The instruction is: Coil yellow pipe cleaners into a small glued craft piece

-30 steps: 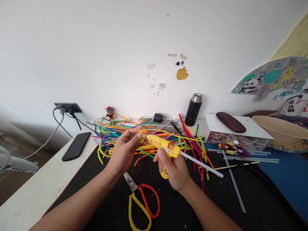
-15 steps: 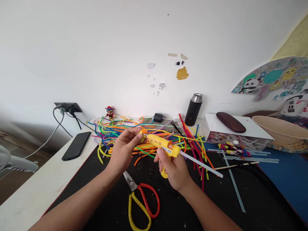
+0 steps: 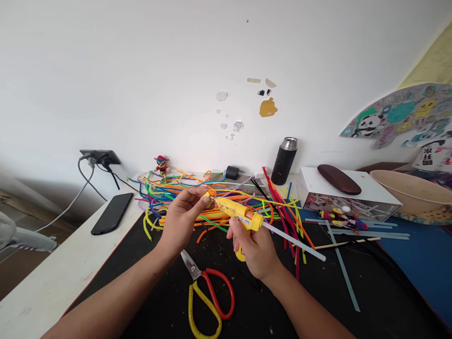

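Note:
My right hand (image 3: pixel 256 247) is wrapped round the handle of a yellow hot glue gun (image 3: pixel 233 207). A long translucent glue stick (image 3: pixel 294 241) sticks out of its back end. Between thumb and fingertips, my left hand (image 3: pixel 183 212) pinches a small orange and yellow craft piece (image 3: pixel 211 194). The gun's nozzle is at this piece; whether it touches cannot be made out. Behind both hands spreads a heap of coloured pipe cleaners (image 3: pixel 176 188). Below them, scissors (image 3: pixel 199 282) with one red and one yellow handle lie on the black mat (image 3: pixel 148 301).
A phone (image 3: pixel 112 214) lies at the left. Near the wall stand a small figure (image 3: pixel 161 165) and a black flask (image 3: pixel 284 162). At the right are a white box (image 3: pixel 374 188) with a brown case (image 3: pixel 339 179) on top, a basket (image 3: pixel 416 193), another figure (image 3: pixel 342 219) and loose glue sticks (image 3: pixel 344 268).
The glue gun and its stick have shifted very slightly to the left. Both hands keep their holds.

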`<state>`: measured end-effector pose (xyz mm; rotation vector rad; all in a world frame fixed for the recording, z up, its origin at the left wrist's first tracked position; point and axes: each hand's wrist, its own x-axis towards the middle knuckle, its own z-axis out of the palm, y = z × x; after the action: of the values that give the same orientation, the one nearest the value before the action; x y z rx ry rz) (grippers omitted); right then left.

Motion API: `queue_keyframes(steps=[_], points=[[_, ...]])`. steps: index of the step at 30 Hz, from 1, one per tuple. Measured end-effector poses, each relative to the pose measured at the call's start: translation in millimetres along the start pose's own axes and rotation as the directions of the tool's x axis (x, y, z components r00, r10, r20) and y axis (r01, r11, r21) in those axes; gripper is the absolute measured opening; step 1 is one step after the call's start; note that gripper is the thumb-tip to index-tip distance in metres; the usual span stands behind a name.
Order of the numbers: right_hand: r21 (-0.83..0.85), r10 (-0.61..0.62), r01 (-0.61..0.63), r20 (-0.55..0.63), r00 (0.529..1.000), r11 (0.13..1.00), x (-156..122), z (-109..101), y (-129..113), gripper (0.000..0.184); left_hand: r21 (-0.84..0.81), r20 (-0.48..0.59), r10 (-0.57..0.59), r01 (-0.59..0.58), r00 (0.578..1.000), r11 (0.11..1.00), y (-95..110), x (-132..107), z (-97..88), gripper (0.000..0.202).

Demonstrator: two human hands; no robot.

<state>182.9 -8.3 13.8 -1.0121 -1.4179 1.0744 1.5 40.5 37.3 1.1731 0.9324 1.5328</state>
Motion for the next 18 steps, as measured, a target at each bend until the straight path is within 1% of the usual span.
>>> queue_keyframes(steps=[5, 10, 18], points=[[-0.017, -0.014, 0.014, 0.001, 1.000, 1.000, 0.6, -0.4, 0.9, 0.056, -0.034, -0.010, -0.006, 0.005, 1.000, 0.999, 0.0, -0.5, -0.5, 0.031], [-0.049, -0.029, 0.029, 0.005, 1.000, 0.998, 0.6, -1.0, 3.5, 0.056, -0.072, -0.017, -0.045, 0.043, 0.999, 0.996, 1.5, -0.1, 0.6, 0.032], [-0.056, -0.036, 0.036, 0.001, 0.999, 0.998, 1.3, -1.5, 3.6, 0.058, -0.089, -0.021, -0.059, 0.057, 0.998, 0.994, 3.7, 0.0, 1.5, 0.032]])
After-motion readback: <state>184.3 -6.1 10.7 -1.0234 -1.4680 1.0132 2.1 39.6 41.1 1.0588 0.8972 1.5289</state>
